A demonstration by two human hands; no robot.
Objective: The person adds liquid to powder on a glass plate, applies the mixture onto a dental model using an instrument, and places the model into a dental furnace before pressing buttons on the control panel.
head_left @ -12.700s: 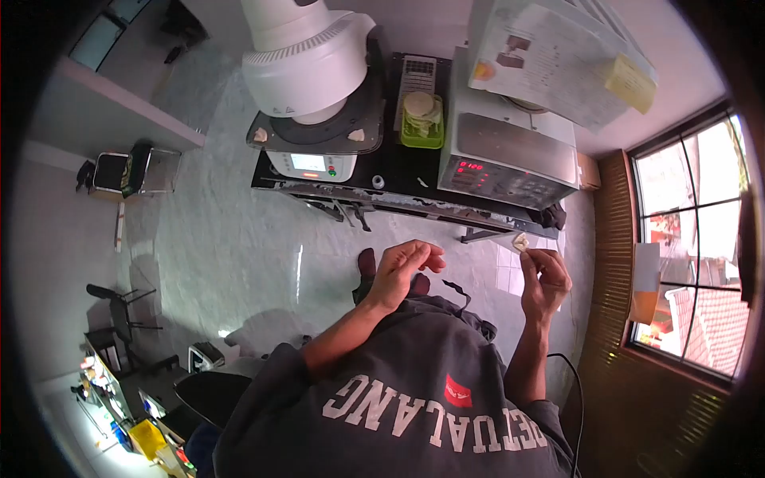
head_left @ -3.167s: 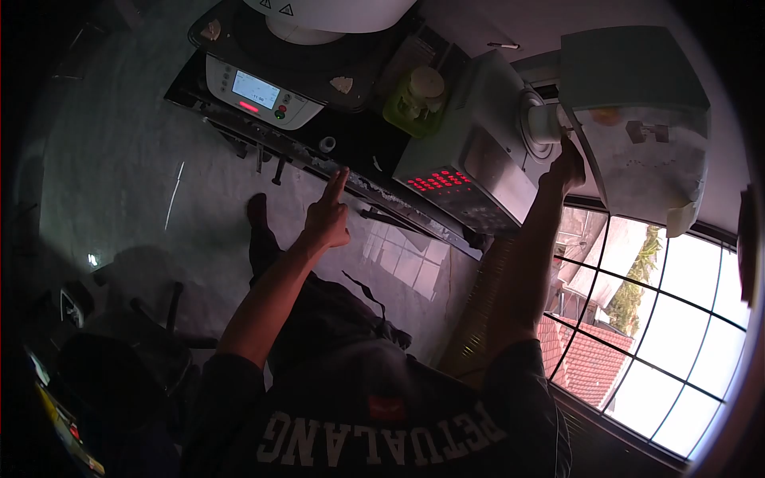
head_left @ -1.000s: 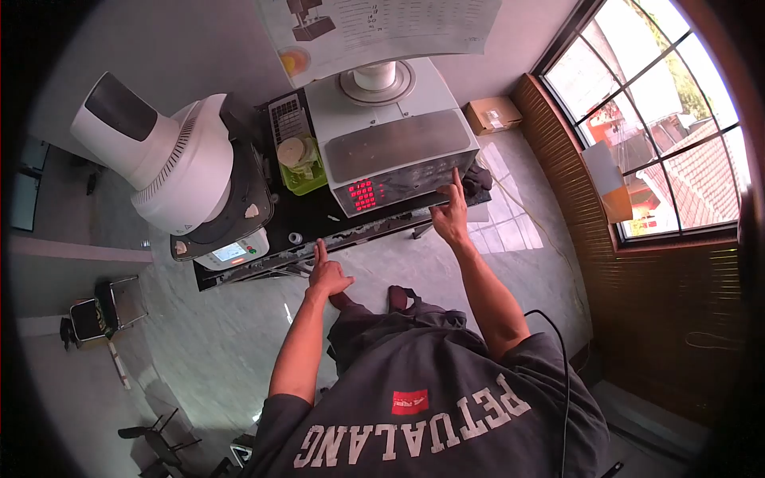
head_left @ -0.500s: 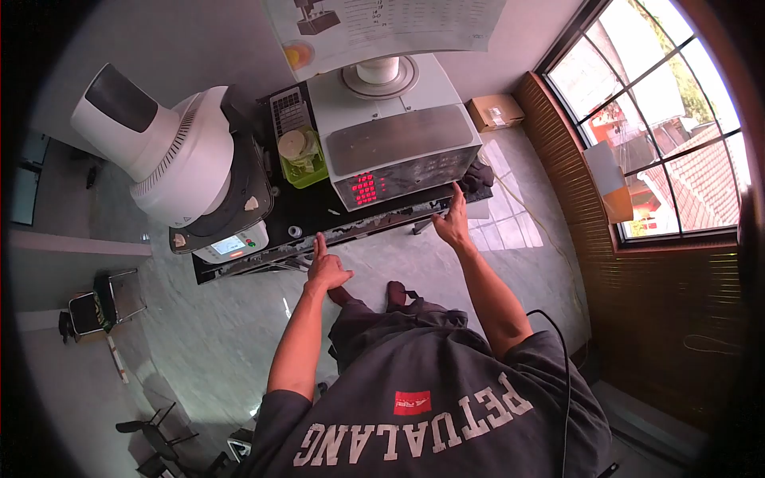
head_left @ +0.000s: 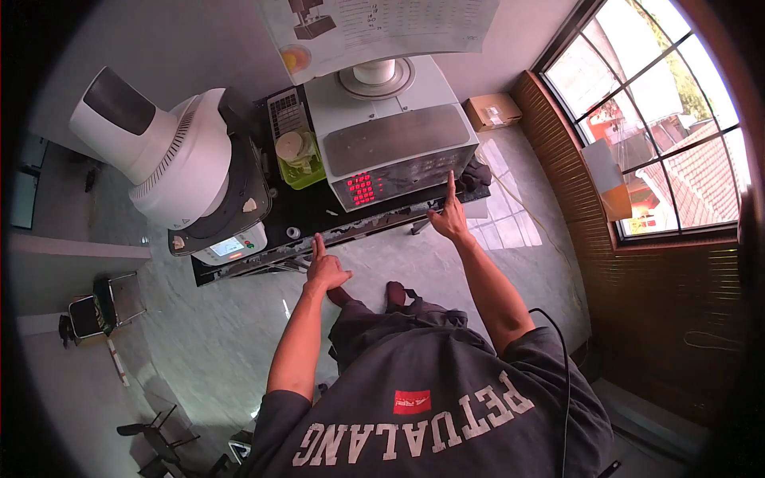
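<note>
My right hand (head_left: 451, 217) points its index finger up at the lower right of the front panel on a grey-white tabletop machine (head_left: 402, 147). Its thumb sticks out to the side and it holds nothing; whether the fingertip touches the panel I cannot tell. Red digits (head_left: 362, 189) glow at the panel's left end. My left hand (head_left: 327, 269) hovers by the front edge of the black table (head_left: 307, 211), with fingers stretched forward, thumb out and nothing in it. A small white cap-like piece (head_left: 293, 233) lies on the table beyond its fingertips.
A large white machine (head_left: 191, 155) with a lit screen stands at the left of the table. Between the machines sits a green tray (head_left: 305, 173) holding a container. A printed sheet (head_left: 382, 32) hangs above. A cardboard box (head_left: 492, 112) is behind, near the window (head_left: 653, 103).
My right hand has moved slightly up and left, with its index finger now pointing over the panel. The left hand has barely moved. The red digits look different.
</note>
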